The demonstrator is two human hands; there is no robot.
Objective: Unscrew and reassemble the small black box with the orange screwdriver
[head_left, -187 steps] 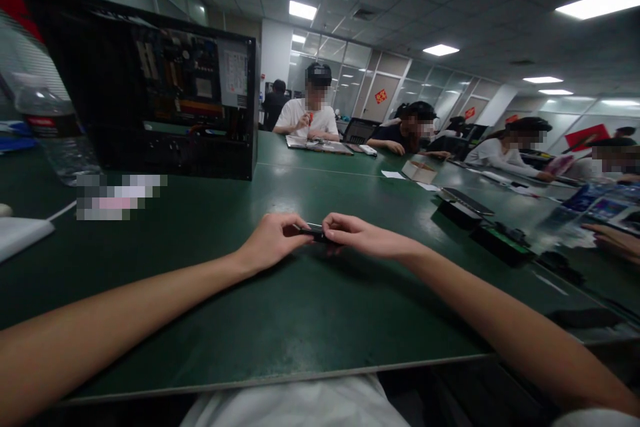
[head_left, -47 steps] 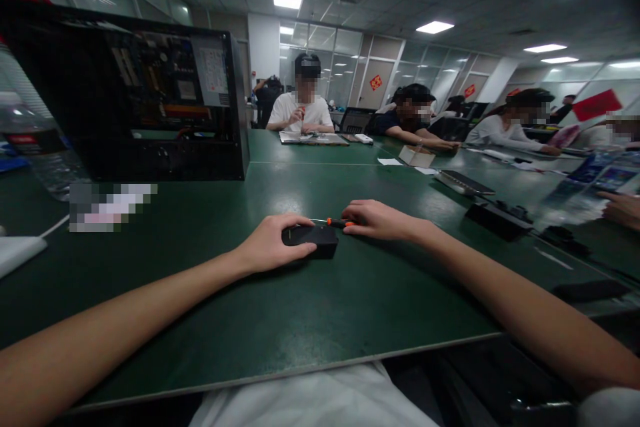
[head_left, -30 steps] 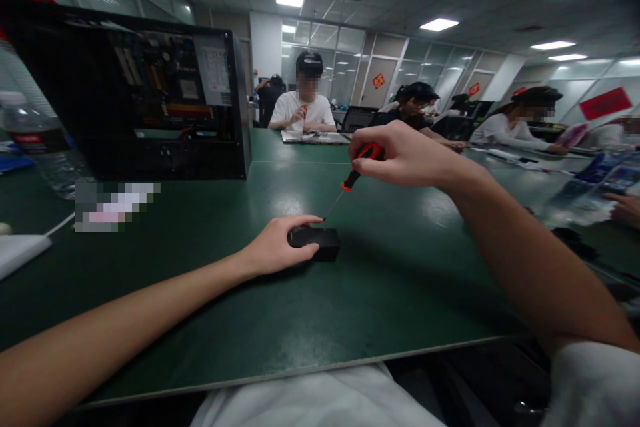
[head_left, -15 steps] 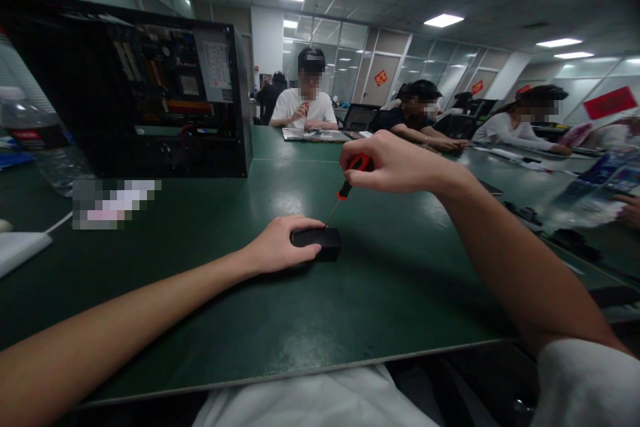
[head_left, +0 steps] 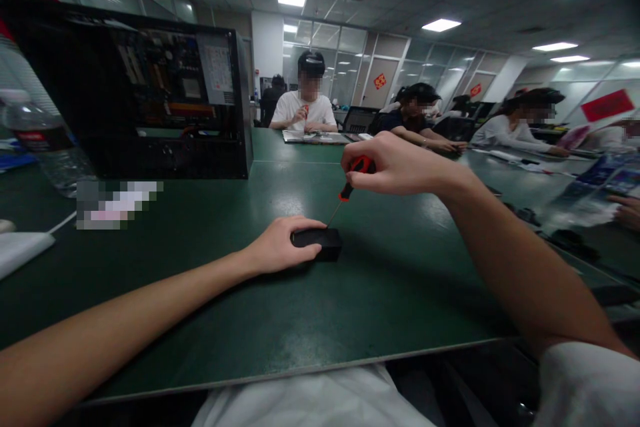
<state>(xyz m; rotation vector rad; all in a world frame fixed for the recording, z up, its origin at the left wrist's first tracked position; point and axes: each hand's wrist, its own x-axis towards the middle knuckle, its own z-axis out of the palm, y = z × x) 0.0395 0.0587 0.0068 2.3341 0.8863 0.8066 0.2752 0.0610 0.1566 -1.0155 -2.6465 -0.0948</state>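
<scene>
A small black rectangular box (head_left: 327,245) lies on the green tabletop in front of me. My left hand (head_left: 283,245) grips it from the left, thumb along the near side and fingers along the far side. Above and to the right, my right hand (head_left: 387,163) is closed around the handle of a red and black screwdriver (head_left: 345,192). Its thin shaft slants down to the left, and the tip meets the box's far top edge by my left fingertips. Whether a screw sits under the tip is too small to tell.
An open computer case (head_left: 240,107) stands at the left, with a plastic bottle (head_left: 47,147) beside it. A white object (head_left: 23,250) with a cable lies at the left edge. Across the table sits a person in a white shirt (head_left: 283,110); other people work at the right.
Both hands, the box and the screwdriver stay in nearly the same place. The whole view has shifted very slightly.
</scene>
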